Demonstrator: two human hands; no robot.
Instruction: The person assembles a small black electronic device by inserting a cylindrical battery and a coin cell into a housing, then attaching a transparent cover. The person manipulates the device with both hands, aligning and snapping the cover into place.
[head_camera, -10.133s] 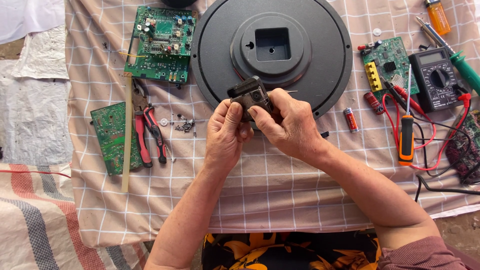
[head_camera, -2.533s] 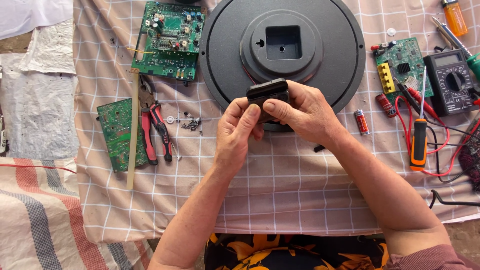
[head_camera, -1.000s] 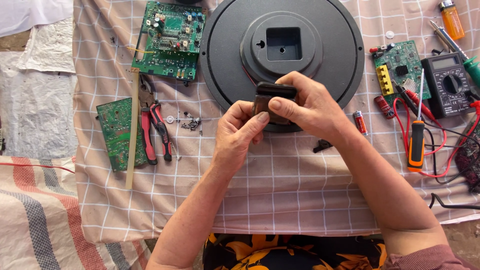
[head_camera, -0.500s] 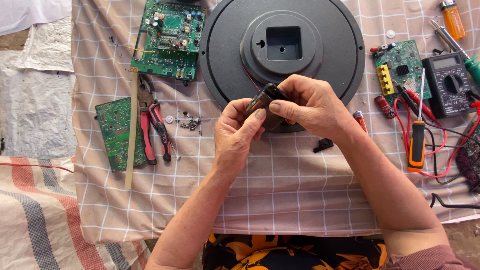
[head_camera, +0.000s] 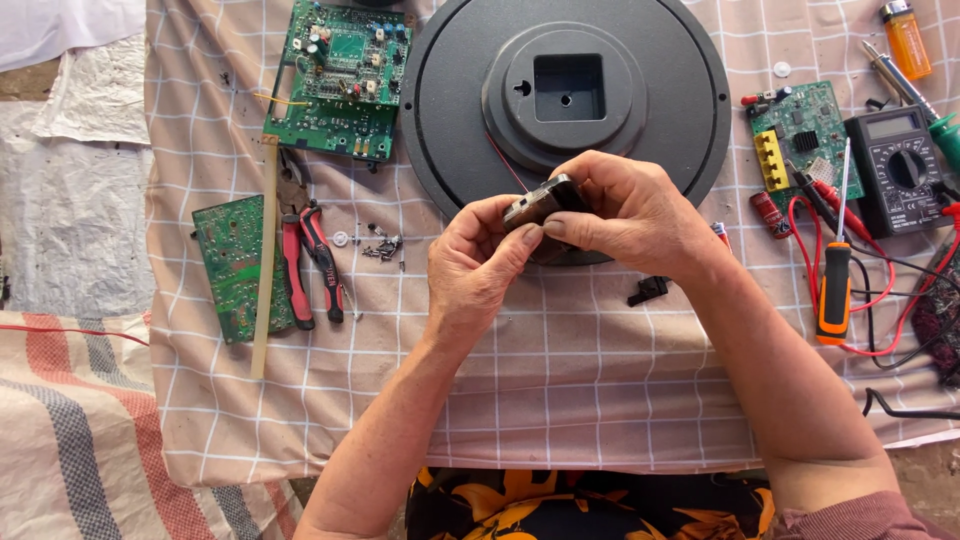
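both hands (head_camera: 560, 240) pinched together on small black clock module (head_camera: 545, 200), now tilted edge-up. earlier held flat over round black clock back (head_camera: 460, 130).

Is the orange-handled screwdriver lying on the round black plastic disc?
No, the orange-handled screwdriver lies on the checked cloth to the right of the round black plastic disc, apart from it, beside the multimeter's red leads.
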